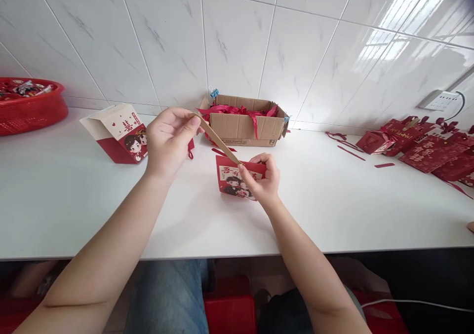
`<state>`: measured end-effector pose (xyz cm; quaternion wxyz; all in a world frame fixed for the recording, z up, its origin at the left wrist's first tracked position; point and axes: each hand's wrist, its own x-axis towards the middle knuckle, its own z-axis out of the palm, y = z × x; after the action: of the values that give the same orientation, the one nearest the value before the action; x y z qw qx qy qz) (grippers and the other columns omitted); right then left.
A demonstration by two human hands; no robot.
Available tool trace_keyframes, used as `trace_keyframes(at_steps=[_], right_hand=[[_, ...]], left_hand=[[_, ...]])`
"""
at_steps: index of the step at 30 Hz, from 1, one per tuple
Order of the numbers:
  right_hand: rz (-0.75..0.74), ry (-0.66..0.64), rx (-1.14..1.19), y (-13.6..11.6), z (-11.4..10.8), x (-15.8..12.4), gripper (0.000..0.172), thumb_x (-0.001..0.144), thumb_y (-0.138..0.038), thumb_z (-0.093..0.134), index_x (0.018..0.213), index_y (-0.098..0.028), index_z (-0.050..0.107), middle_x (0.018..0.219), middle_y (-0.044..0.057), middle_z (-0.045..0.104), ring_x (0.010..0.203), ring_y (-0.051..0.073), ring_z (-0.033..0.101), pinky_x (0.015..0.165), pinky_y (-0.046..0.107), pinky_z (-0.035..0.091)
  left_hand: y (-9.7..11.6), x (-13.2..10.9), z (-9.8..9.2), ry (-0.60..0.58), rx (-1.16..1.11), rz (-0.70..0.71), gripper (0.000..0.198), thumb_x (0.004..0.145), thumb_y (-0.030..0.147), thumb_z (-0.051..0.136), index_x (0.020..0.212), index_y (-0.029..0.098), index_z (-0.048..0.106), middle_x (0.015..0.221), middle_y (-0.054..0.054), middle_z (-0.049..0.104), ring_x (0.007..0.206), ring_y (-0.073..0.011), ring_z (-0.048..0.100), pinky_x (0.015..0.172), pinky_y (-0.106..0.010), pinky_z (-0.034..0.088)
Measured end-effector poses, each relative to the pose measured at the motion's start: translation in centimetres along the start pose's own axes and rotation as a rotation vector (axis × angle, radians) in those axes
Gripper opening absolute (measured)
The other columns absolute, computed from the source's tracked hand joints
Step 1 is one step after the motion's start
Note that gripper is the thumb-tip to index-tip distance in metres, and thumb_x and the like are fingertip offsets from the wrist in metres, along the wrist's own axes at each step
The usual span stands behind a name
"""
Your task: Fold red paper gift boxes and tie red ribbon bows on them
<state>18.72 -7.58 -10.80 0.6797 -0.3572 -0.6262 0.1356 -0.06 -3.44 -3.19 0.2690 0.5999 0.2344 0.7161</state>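
A small red gift box (232,180) printed with a cartoon couple stands on the white table (333,210) in front of me. My right hand (261,178) is closed on its top edge and pinches the lower end of a tan paper strip (218,139). My left hand (168,136) is raised to the left and pinches the strip's upper end, so the strip runs taut and slanted between both hands.
A second, open gift box (118,131) lies tilted at the left. A cardboard box of red ribbons (242,119) stands against the tiled wall. A red basket (27,104) is at far left. Several red boxes (425,149) and loose ribbon pieces lie at right.
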Motion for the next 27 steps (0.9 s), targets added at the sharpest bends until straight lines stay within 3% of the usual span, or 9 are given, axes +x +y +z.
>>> trace_keyframes(at_steps=[7, 13, 16, 19, 22, 27], right_hand=[[-0.072, 0.037, -0.067, 0.1, -0.3, 0.3, 0.024, 0.077, -0.031, 0.068, 0.080, -0.023, 0.045, 0.069, -0.005, 0.053, 0.057, 0.010, 0.052, 0.051, 0.024, 0.043], [-0.113, 0.006, -0.062, 0.5, -0.2, 0.1, 0.025, 0.077, -0.028, 0.069, 0.082, -0.023, 0.045, 0.070, -0.005, 0.053, 0.058, 0.009, 0.052, 0.052, 0.023, 0.043], [-0.149, -0.008, -0.067, 0.6, -0.2, 0.0, 0.025, 0.077, -0.026, 0.069, 0.082, -0.023, 0.045, 0.070, -0.005, 0.053, 0.058, 0.009, 0.052, 0.053, 0.023, 0.044], [-0.191, 0.000, -0.099, 0.8, -0.1, 0.0, 0.023, 0.079, -0.024, 0.067, 0.083, -0.023, 0.045, 0.071, -0.004, 0.054, 0.059, 0.010, 0.053, 0.053, 0.023, 0.044], [-0.303, -0.007, -0.160, 0.9, 0.0, 0.0, 0.020, 0.080, -0.022, 0.065, 0.085, -0.023, 0.046, 0.072, -0.003, 0.054, 0.061, 0.011, 0.054, 0.053, 0.024, 0.045], [-0.536, -0.029, -0.267, 0.9, 0.2, -0.1, 0.019, 0.081, -0.017, 0.064, 0.088, -0.024, 0.047, 0.072, -0.001, 0.057, 0.063, 0.014, 0.056, 0.056, 0.028, 0.045]], left_hand=[[2.6, 1.5, 3.9, -0.206, 0.069, 0.152, 0.013, 0.079, 0.028, 0.075, 0.081, 0.020, 0.065, 0.077, 0.000, 0.069, 0.072, -0.0108, 0.065, 0.070, -0.029, 0.053], [4.7, 0.4, 8.0, -0.364, 0.269, 0.205, 0.017, 0.081, 0.035, 0.070, 0.079, 0.019, 0.065, 0.078, 0.000, 0.070, 0.081, -0.0156, 0.067, 0.073, -0.029, 0.054], [5.0, 0.0, 8.9, -0.434, 0.321, 0.203, 0.015, 0.081, 0.032, 0.070, 0.079, 0.018, 0.065, 0.078, -0.001, 0.069, 0.083, -0.0166, 0.066, 0.075, -0.029, 0.054], [5.1, -0.2, 8.3, -0.390, 0.275, 0.163, 0.013, 0.082, 0.029, 0.069, 0.080, 0.018, 0.063, 0.079, -0.001, 0.068, 0.082, -0.0162, 0.066, 0.076, -0.029, 0.054], [5.0, -0.5, 6.4, -0.316, 0.187, 0.036, 0.017, 0.082, 0.030, 0.068, 0.094, 0.020, 0.059, 0.077, 0.001, 0.067, 0.076, -0.0149, 0.066, 0.071, -0.029, 0.054], [3.6, -1.3, 3.5, -0.353, 0.195, -0.151, 0.031, 0.083, 0.031, 0.067, 0.110, 0.023, 0.053, 0.065, 0.005, 0.061, 0.060, -0.0114, 0.060, 0.062, -0.025, 0.051]])
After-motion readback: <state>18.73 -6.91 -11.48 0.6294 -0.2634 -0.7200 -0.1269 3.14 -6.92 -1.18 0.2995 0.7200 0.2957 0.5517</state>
